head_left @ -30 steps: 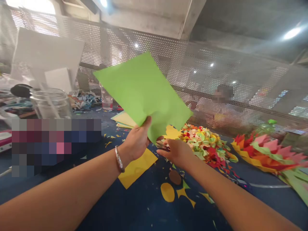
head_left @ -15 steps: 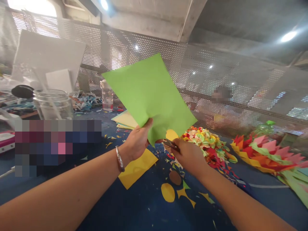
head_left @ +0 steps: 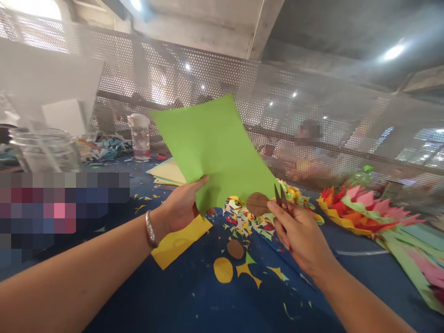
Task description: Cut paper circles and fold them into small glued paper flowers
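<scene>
Over the dark blue worktop (head_left: 194, 305), left hand (head_left: 180, 208) holds the smooth light-green rectangular paper sheet (head_left: 215, 148) by its lower edge. Thumb is in front, fingers behind, so the grip is clamped on it. The sheet is up off the worktop, tilted, matte and slightly bowed. Right hand (head_left: 301, 236) has its grip closed round small dark scissors (head_left: 280, 196), thin blades pointing up, just beside the sheet's lower right corner. Flat brown paper disc (head_left: 257, 204) sits at the sheet's bottom edge by the right fingertips; cannot tell if it is pinched. Silver metal bangle (head_left: 150, 229) is on the left wrist.

Lying below are a yellow paper sheet (head_left: 176, 240), a second brown disc (head_left: 235, 249), a yellow oval cutout (head_left: 222, 270) and a heap of mixed-colour paper scraps (head_left: 243, 217). Spiky red-orange-pink paper strips (head_left: 364, 212) are off right.

Versus half a second ago, the green sheet is lower. The right hand has shifted right, off the sheet's edge. The scissors now point up, and the brown disc is newly in view.
</scene>
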Available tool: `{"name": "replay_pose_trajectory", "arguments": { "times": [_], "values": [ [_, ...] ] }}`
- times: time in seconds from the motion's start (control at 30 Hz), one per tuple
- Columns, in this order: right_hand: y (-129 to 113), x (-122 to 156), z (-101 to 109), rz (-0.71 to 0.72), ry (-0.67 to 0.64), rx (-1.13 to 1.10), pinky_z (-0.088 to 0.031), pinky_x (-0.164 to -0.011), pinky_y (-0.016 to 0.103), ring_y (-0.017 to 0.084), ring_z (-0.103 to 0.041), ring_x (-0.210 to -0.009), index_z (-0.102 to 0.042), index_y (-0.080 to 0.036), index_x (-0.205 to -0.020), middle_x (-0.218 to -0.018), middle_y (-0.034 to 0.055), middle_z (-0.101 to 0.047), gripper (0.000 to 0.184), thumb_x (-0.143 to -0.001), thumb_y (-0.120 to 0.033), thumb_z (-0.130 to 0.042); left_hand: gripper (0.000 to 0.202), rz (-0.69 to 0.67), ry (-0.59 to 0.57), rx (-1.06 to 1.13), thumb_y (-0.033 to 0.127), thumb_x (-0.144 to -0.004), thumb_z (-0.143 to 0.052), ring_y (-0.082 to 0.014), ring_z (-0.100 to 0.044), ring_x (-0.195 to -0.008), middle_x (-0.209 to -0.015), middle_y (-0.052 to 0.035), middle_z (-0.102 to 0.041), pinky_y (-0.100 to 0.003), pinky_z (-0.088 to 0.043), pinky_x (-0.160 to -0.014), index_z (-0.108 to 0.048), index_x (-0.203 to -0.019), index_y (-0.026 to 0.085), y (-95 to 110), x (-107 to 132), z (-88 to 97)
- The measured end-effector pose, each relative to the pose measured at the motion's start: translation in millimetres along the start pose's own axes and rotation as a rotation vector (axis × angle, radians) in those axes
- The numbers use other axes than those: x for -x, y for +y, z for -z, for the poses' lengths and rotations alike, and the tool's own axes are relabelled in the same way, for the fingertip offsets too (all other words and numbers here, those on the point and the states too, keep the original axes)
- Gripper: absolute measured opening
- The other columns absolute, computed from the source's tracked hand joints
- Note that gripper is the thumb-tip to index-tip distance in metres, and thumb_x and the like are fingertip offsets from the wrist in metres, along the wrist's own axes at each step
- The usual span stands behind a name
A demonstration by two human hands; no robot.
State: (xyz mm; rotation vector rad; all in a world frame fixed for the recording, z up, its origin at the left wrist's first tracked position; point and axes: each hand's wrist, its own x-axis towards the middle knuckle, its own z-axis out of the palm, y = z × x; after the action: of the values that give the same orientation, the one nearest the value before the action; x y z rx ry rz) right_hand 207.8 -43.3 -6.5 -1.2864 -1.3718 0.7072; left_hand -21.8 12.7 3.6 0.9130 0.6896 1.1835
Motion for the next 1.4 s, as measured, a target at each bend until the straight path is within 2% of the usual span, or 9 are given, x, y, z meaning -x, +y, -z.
{"name": "replay_pose_trajectory", "arguments": {
  "times": [0.3,0.63,0.73,0.87,0.93,1.0,1.13,1.27,1.4],
  "values": [
    [4.0,3.5,-0.8,0.033,0.070,-0.115,-0.018,-0.036,0.024,0.007,-0.022,-0.033,-0.054,-0.021,-0.072,-0.037,-0.0134,-0.029,0.027,-0.088,-0.041,-0.063,0.024,0.062,-0.004,0.013,0.024,-0.088,-0.063,-0.0138,-0.065,-0.060,-0.102,-0.0088,-0.075,-0.022,-0.051,-0.043,-0.069,-0.110,0.017,3.3,5.2,-1.4],
    [-0.9,10.5,-5.5,0.030,0.063,-0.206,-0.017,-0.035,0.024,0.007,-0.021,-0.032,-0.055,-0.021,-0.071,-0.035,-0.0139,-0.028,0.029,-0.086,-0.043,-0.065,0.051,-0.195,-0.555,-0.139,0.020,-0.079,-0.074,-0.0268,-0.061,-0.117,-0.120,-0.0094,-0.070,-0.036,-0.046,-0.101,-0.061,-0.128,0.021,-30.1,33.1,-23.2],
    [-3.0,12.9,-8.1,0.027,0.061,-0.223,-0.017,-0.035,0.024,0.007,-0.023,-0.032,-0.054,-0.021,-0.069,-0.035,-0.0135,-0.029,0.029,-0.086,-0.042,-0.065,0.061,-0.294,-0.480,-0.214,0.015,-0.074,-0.079,-0.0257,-0.063,-0.111,-0.116,-0.0081,-0.072,-0.031,-0.049,-0.097,-0.058,-0.131,0.021,-37.1,34.6,-23.0],
    [-6.5,16.7,-11.7,0.020,0.056,-0.247,-0.017,-0.034,0.023,0.006,-0.021,-0.031,-0.054,-0.021,-0.070,-0.035,-0.0143,-0.027,0.028,-0.087,-0.042,-0.063,0.054,-0.359,-0.109,-0.045,0.018,-0.077,-0.077,-0.0220,-0.067,-0.099,-0.110,-0.0073,-0.073,-0.029,-0.055,-0.088,-0.059,-0.128,0.020,-34.0,28.9,-22.4],
    [-7.4,18.5,-12.9,0.016,0.054,-0.253,-0.016,-0.035,0.023,0.006,-0.020,-0.032,-0.053,-0.021,-0.069,-0.036,-0.0142,-0.027,0.029,-0.086,-0.041,-0.065,0.039,-0.189,0.024,0.116,0.024,-0.085,-0.068,-0.0240,-0.067,-0.100,-0.111,-0.0102,-0.072,-0.034,-0.058,-0.083,-0.060,-0.123,0.017,-27.3,25.3,-24.9],
    [-7.4,19.6,-13.9,0.008,0.056,-0.256,-0.015,-0.035,0.023,0.006,-0.019,-0.032,-0.052,-0.021,-0.068,-0.036,-0.0143,-0.026,0.030,-0.086,-0.041,-0.066,0.031,-0.055,-0.009,0.206,0.026,-0.091,-0.059,-0.0247,-0.066,-0.103,-0.116,-0.0114,-0.070,-0.037,-0.059,-0.084,-0.061,-0.120,0.015,-19.9,25.2,-28.9],
    [-6.1,19.1,-16.6,-0.024,0.048,-0.266,-0.017,-0.034,0.023,0.006,-0.020,-0.032,-0.049,-0.023,-0.066,-0.036,-0.0139,-0.027,0.031,-0.086,-0.041,-0.064,0.036,-0.308,-0.160,0.219,0.038,-0.090,-0.061,-0.0279,-0.060,-0.118,-0.123,-0.0077,-0.068,-0.040,-0.054,-0.095,-0.061,-0.123,0.023,-16.8,36.8,-35.2],
    [-6.6,19.2,-19.9,-0.039,0.052,-0.264,-0.016,-0.034,0.024,0.007,-0.021,-0.032,-0.044,-0.024,-0.062,-0.035,-0.0126,-0.029,0.036,-0.085,-0.043,-0.064,0.045,-0.353,-0.482,-0.169,0.033,-0.074,-0.078,-0.0314,-0.055,-0.125,-0.112,-0.0058,-0.073,-0.044,-0.038,-0.112,-0.067,-0.117,0.026,-27.1,48.1,-31.2],
    [-6.9,22.3,-21.2,-0.027,0.034,-0.249,-0.018,-0.034,0.024,0.007,-0.023,-0.033,-0.046,-0.023,-0.063,-0.036,-0.0123,-0.030,0.036,-0.086,-0.044,-0.065,0.053,-0.218,-0.365,-0.318,0.014,-0.056,-0.087,-0.0356,-0.058,-0.120,-0.096,-0.0044,-0.076,-0.040,-0.049,-0.101,-0.073,-0.105,0.027,-34.8,45.0,-23.9]
  ]
}}
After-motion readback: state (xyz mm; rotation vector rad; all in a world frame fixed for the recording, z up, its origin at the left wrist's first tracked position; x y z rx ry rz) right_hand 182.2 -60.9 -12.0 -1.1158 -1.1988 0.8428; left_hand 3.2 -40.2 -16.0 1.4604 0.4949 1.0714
